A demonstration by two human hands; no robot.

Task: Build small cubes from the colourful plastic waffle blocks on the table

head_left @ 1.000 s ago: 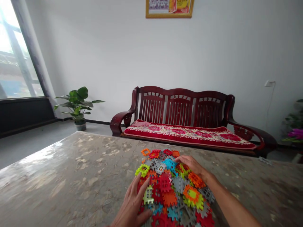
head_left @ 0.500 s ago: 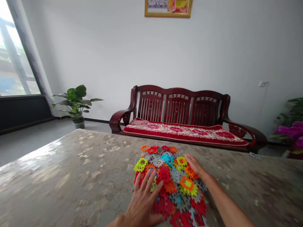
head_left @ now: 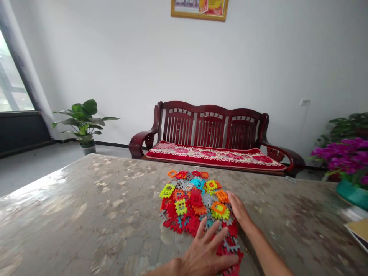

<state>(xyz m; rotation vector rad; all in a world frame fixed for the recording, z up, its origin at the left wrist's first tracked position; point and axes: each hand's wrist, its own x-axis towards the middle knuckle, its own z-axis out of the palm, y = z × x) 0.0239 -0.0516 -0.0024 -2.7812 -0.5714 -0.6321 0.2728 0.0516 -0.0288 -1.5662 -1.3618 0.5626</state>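
A pile of flat plastic interlocking pieces (head_left: 196, 198) in red, orange, grey, blue and yellow-green lies on the table, many with window-like cutouts and toothed edges. My left hand (head_left: 208, 249) rests with spread fingers over the near part of the pile, covering some red and grey pieces. At the pile's right edge, my right hand (head_left: 238, 207) lies on its side, fingers stretched forward against an orange piece (head_left: 222, 196). A yellow-green window piece (head_left: 181, 207) sits on top, left of the middle.
The patterned table (head_left: 115, 214) stretches to both sides. Behind it stands a dark red wooden bench (head_left: 211, 126) with a red floral cover. Purple flowers (head_left: 345, 155) in a teal pot (head_left: 352, 193) stand at the right, and a leafy plant (head_left: 86, 119) at the left.
My left hand has moved right and nearer to me, uncovering the pile's left side. My right hand still lies along the right edge. The view has turned slightly right.
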